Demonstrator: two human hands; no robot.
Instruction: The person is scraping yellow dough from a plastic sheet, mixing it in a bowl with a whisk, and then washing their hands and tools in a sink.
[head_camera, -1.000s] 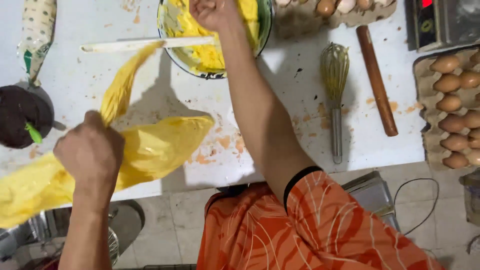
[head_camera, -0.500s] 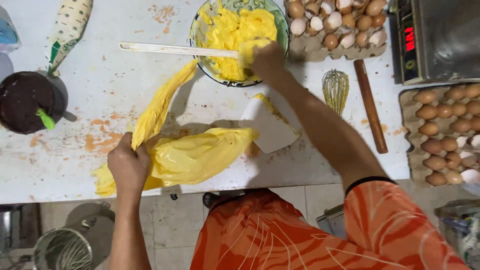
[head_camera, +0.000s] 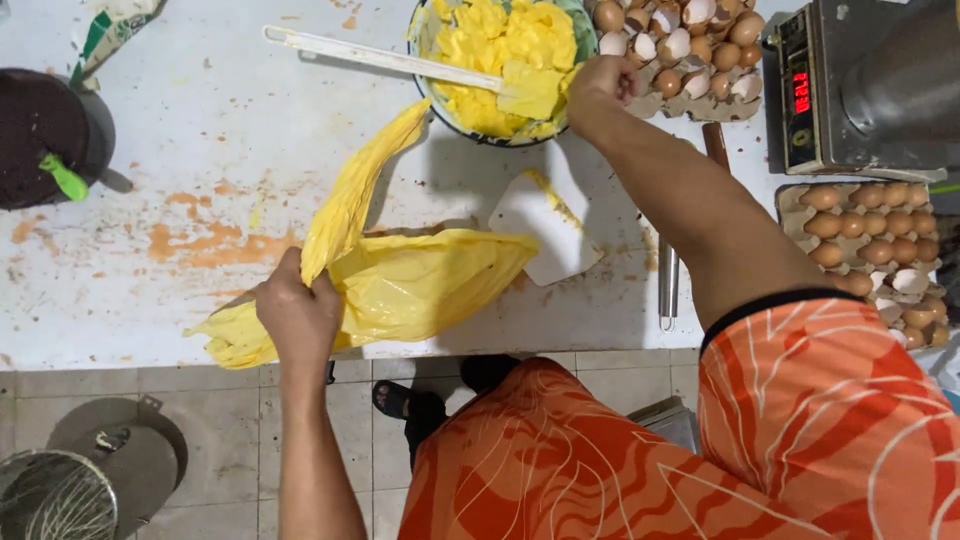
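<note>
Head view, looking down on a white, stained worktable (head_camera: 180, 150) w/ tiled floor below.

Left hand (head_camera: 298, 315), near the table's front edge, is clamped shut on a crumpled yellow plastic bag (head_camera: 420, 285). The bag lies flat along the front edge, centre-left; one twisted strip of it rises diagonally toward the back.

Right hand (head_camera: 600, 85) reaches to the back edge, fingers curled at the rim of a round bowl (head_camera: 425, 75) full of bright yellow dough-like mass (head_camera: 490, 40). Can't tell if the fingers grip the rim or just rest on it. A long white flat spatula (head_camera: 380, 58) lies across the bowl, handle pointing left.

Just beside the bag, right of it: a white flat plastic scraper (head_camera: 545, 225) smeared w/ yellow.

Back right: a cardboard tray of brown eggs and broken shells (head_camera: 680, 45), touching the bowl's side. Right edge: a second egg tray (head_camera: 870, 225), and behind it a metal scale w/ red digits (head_camera: 830, 90). Left edge: a dark round container (head_camera: 45, 135) w/ a green piece in it.

Person wears an orange patterned shirt (head_camera: 780, 430).
</note>
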